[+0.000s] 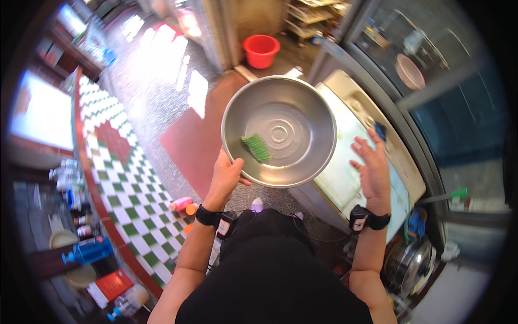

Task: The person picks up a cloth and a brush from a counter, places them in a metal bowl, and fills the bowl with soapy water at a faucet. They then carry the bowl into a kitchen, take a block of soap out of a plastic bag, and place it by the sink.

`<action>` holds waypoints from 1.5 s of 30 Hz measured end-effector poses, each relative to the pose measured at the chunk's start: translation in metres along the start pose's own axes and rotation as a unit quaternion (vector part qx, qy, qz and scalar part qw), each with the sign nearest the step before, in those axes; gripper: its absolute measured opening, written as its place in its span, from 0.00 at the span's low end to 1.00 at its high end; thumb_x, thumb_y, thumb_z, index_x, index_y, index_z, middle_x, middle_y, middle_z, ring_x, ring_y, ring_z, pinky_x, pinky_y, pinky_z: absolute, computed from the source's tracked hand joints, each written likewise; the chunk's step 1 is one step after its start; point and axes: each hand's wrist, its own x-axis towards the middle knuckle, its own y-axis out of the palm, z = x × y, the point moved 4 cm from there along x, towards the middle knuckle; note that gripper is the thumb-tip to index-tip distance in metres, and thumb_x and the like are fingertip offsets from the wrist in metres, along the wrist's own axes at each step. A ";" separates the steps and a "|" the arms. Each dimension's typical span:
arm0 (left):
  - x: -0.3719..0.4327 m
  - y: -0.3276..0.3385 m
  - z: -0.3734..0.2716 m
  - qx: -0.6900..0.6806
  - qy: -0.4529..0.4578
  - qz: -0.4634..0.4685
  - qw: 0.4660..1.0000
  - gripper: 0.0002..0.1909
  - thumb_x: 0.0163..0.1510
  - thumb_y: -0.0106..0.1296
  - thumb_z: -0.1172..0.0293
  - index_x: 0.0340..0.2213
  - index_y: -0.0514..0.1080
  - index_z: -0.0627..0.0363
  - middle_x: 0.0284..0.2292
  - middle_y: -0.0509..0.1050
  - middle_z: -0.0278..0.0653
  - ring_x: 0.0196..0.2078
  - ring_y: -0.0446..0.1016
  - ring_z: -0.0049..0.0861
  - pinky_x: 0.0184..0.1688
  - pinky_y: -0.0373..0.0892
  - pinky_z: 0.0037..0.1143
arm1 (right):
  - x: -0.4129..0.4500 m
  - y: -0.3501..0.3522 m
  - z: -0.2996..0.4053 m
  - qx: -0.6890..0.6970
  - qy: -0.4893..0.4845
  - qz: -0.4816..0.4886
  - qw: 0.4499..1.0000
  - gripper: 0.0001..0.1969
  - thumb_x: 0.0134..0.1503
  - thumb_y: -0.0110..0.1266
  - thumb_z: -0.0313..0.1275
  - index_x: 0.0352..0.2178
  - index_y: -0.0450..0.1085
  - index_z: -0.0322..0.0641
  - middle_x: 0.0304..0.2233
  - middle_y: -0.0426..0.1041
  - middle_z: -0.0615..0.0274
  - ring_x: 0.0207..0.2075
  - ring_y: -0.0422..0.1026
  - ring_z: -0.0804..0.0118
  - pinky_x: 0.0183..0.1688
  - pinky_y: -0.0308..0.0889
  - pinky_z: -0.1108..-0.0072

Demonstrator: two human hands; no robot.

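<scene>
A wide stainless steel basin [299,95] is held up in front of me. My left hand [227,172] grips its near left rim, thumb over the edge and fingers beneath. Inside, on the left of the basin's floor, lies a green scrubbing sponge [257,147]. My right hand [369,162] is apart from the basin, to its right, with fingers spread and nothing in them. Below that hand is the pale countertop [340,162].
A beige sink ledge [398,166] runs along the counter below the window. A red plastic bucket [261,52] stands on the floor ahead. Several bottles, including a blue one [91,250], line the left side beyond the green-and-white tiled wall [133,202]. Metal pots [408,263] sit at lower right.
</scene>
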 end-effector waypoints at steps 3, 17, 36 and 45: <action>-0.011 -0.063 0.000 -0.036 0.029 -0.081 0.996 0.27 0.54 0.39 0.81 0.56 0.53 0.64 0.36 0.73 0.47 0.21 0.76 0.25 0.16 0.74 0.19 | 0.018 0.099 -0.047 -0.068 0.117 0.129 0.982 0.35 0.61 0.54 0.46 0.62 0.49 0.41 0.52 0.67 0.60 0.48 0.67 0.67 0.45 0.63 0.69; -0.221 -0.298 0.024 -0.060 0.113 -0.492 0.861 0.33 0.62 0.48 0.63 0.59 0.47 0.66 0.37 0.72 0.54 0.23 0.77 0.29 0.19 0.74 0.25 | -0.062 0.479 -0.111 -0.151 0.117 0.636 0.748 0.30 0.54 0.47 0.24 0.58 0.47 0.44 0.43 0.69 0.53 0.40 0.76 0.59 0.37 0.79 0.66; -0.429 -0.514 -0.140 0.352 0.003 -0.706 0.615 0.30 0.63 0.44 0.66 0.63 0.51 0.63 0.42 0.80 0.41 0.47 0.77 0.28 0.53 0.67 0.25 | -0.236 0.713 -0.026 -0.201 0.026 0.841 0.502 0.22 0.58 0.47 0.41 0.45 0.59 0.32 0.30 0.76 0.42 0.29 0.80 0.55 0.35 0.78 0.76; -0.422 -0.514 -0.143 0.420 -0.029 -0.694 0.585 0.23 0.63 0.42 0.68 0.56 0.61 0.67 0.43 0.78 0.47 0.47 0.77 0.38 0.50 0.70 0.29 | -0.243 0.734 -0.016 -0.188 0.027 0.845 0.500 0.19 0.56 0.50 0.36 0.42 0.60 0.32 0.31 0.74 0.49 0.24 0.79 0.56 0.31 0.79 0.75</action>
